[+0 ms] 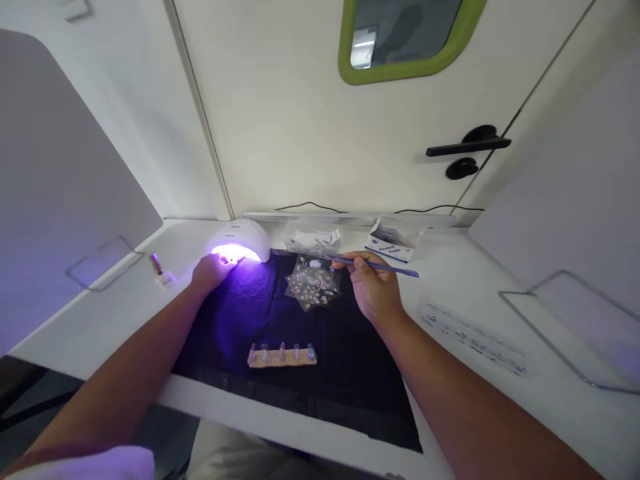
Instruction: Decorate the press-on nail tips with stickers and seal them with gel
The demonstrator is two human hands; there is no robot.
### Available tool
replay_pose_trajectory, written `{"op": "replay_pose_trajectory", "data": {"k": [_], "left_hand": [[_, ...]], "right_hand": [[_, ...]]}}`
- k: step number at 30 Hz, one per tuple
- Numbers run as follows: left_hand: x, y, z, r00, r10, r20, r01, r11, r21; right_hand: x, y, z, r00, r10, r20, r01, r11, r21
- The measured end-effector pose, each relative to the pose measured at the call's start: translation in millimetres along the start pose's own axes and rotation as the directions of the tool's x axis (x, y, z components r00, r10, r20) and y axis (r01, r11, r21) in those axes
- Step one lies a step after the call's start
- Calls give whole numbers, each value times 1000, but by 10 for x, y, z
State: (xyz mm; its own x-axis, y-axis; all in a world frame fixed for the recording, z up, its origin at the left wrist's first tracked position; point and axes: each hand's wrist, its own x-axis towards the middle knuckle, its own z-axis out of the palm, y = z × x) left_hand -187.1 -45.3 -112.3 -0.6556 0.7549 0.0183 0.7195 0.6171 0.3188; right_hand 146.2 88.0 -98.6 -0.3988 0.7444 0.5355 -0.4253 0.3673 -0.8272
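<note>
My left hand [213, 272] reaches into the lit mouth of a white nail lamp [240, 233]. Its fingers are pinched together, and glare hides what they hold. In my right hand [374, 290] is a slim purple tool [393, 268], held like a pen, with its flattened end pointing right. The tool's other end is over clear packets of small shiny nail decorations [313, 283]. Nearer to me, a tan strip [283, 360] carries several nail tips standing upright in a row.
A black mat [350, 373] covers the middle of the white table. Behind it stand a clear tray [313, 237] and an alcohol pads box [393, 240]. A small bottle [163, 277] is at left; a clear case [473, 337] lies at right.
</note>
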Motion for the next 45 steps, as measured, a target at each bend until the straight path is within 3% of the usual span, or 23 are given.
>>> {"op": "replay_pose_trajectory", "data": {"k": [6, 11, 15, 19, 23, 30, 32, 34, 37, 39, 41, 45], "left_hand": [[-544, -346, -139, 998, 9, 54, -7, 999, -33], [-1120, -884, -253, 997, -55, 54, 58, 997, -57], [-1437, -1385, -334, 993, -107, 40, 110, 991, -76], [-1548, -1829, -447, 985, -169, 19, 170, 983, -67], [-1518, -2141, -584, 977, -213, 4, 213, 976, -47], [-1453, -2343, -715, 975, -218, -53, 215, 975, -46], [-1513, -2274, -734, 973, -181, -147, 171, 982, -77], [-1594, -2115, -746, 944, -131, -302, 99, 988, -121], [-1671, -1680, -732, 883, -51, -467, -60, 974, -218], [-1665, -1249, -692, 893, 42, -448, -198, 931, -307], [-1618, -732, -632, 905, 224, -363, -367, 841, -396], [-1456, 311, -484, 843, 504, -189, -509, 630, -586]], "right_hand": [[-1, 24, 23, 1000, 23, 9, -23, 1000, -4], [7, 28, 58, 1000, 25, 8, -25, 1000, 3], [18, -11, 130, 1000, 4, -12, -3, 999, 46], [19, -64, 211, 999, 4, -45, 0, 997, 80], [8, -86, 263, 997, 8, -74, -2, 997, 80], [-111, -243, 324, 997, 4, -72, 3, 995, 99], [-186, -315, 321, 998, 10, -56, -5, 996, 92], [-265, -371, 305, 999, 16, -45, -13, 997, 82], [-365, -401, 276, 999, 29, -32, -27, 998, 56], [-412, -395, 262, 999, 31, -18, -30, 999, 36], [-448, -387, 256, 1000, 19, 4, -19, 1000, 21], [-496, -414, 255, 998, -21, 64, 21, 1000, 10]]}}
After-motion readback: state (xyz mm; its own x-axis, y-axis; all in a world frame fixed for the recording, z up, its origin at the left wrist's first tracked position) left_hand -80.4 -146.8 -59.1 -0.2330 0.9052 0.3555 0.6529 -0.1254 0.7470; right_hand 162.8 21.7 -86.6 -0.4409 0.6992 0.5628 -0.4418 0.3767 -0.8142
